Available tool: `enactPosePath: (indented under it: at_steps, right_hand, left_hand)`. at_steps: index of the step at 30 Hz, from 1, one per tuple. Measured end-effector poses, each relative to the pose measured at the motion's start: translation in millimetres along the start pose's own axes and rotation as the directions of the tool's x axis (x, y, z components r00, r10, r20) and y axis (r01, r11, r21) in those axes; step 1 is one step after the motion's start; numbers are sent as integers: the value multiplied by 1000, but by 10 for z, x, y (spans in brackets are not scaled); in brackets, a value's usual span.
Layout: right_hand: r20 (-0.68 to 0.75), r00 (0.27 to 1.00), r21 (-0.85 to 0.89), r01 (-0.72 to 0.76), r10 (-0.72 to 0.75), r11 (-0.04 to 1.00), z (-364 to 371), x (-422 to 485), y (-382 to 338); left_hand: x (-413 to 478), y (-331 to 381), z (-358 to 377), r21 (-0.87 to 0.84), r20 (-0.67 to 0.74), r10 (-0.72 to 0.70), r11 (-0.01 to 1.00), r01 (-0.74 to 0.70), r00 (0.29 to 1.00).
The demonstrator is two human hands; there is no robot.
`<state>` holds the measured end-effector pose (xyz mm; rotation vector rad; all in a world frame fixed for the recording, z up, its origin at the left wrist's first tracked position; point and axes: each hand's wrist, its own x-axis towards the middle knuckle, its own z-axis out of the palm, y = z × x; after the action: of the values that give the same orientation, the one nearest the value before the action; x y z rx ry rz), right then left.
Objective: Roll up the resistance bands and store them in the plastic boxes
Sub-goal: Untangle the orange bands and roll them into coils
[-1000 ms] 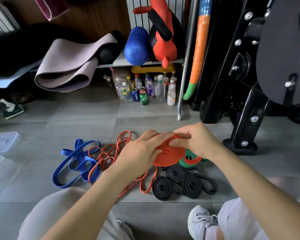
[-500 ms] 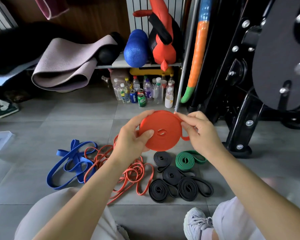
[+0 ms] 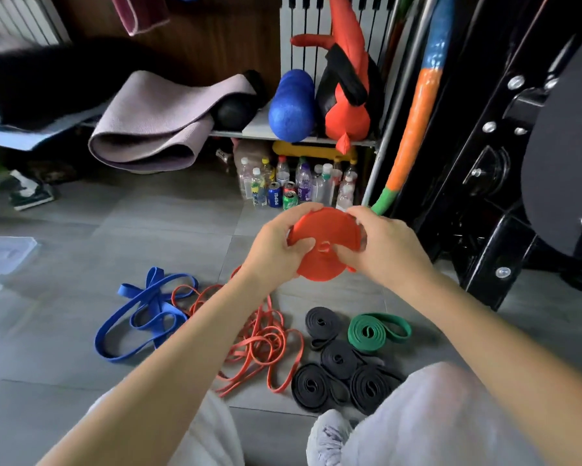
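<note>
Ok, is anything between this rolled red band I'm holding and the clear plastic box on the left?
Nothing visible. Left hand and right hand hold the rolled red resistance band; only grey floor tiles lie toward the clear plastic box.

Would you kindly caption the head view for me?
Left hand and right hand grip a rolled orange resistance band above the tiled floor.

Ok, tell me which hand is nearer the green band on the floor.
Right. The right hand is above the green band, gripping the orange roll; the left hand grips the roll's far side, farther left.
</note>
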<state>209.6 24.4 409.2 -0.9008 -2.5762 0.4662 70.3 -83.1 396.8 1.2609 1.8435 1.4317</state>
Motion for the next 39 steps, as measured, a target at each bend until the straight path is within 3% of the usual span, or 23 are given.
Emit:
enactPosePath:
  at_steps: [5, 11, 14, 18, 21, 23, 26, 30, 32, 36, 39]
  right_hand:
    - [114, 992, -105, -38, 50, 994, 416, 349, 243]
    - [310, 931, -86, -176, 194, 981, 1457, 608, 1034]
    - [358, 881, -81, -299, 308, 951, 2088, 741, 1440]
    - [409, 730, 25, -609, 548, 793, 2963, 956, 1888]
    - [465, 545, 134, -822, 698, 553, 3546, 1114, 2086]
    - [488, 445, 198, -894, 750, 402, 3955, 1215, 2228]
    - [515, 368, 195, -930, 774, 313, 4470, 1310, 2354]
    - [571, 296, 58, -945, 766, 322, 4741, 1287, 2422]
    - [592, 274, -70, -919, 758, 387, 4798, 1248, 2499]
    - [490, 369, -341, -753, 790, 563, 4659, 1325, 2552]
    - [479, 402, -352, -727, 781, 590, 4617, 1350, 2601]
  left_hand:
    - [458, -454, 51, 69, 75, -163, 985, 158, 984]
    - [912, -1666, 534, 31, 218, -411, 909, 415, 885]
    - [1106, -2327, 845, 34, 135, -469, 883, 469, 873]
    - [1255, -3072, 1154, -214, -90, -615, 780, 587, 784]
    - [1256, -3614, 1248, -303, -194, -713, 697, 650, 674]
    - [1217, -3876, 1308, -268, -151, -731, 678, 685, 665]
    - [1225, -4161, 1435, -149, -43, -703, 707, 691, 710]
    - [1307, -4486, 1498, -65, -11, -754, 656, 752, 657]
    - [1310, -4599, 1531, 2, 11, -774, 634, 774, 633]
    - [1275, -4698, 1615, 90, -34, -758, 647, 757, 651]
    - [1249, -4705, 1634, 147, -56, -731, 668, 730, 680]
